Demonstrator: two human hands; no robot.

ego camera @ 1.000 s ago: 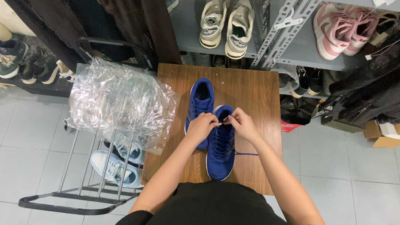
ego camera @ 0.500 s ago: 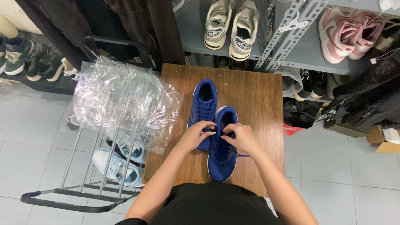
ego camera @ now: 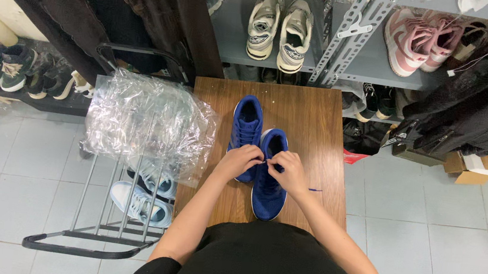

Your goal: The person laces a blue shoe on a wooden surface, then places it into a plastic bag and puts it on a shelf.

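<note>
Currently both hands, left hand (ego camera: 240, 160) and right hand (ego camera: 288, 170), pinch the near blue shoe's (ego camera: 267, 188) lace, which could slip loose if tension drops.

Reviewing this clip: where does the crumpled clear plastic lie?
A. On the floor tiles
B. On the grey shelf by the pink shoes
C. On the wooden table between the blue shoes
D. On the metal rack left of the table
D: the clear plastic lies on the metal rack beside the wooden table.
</note>
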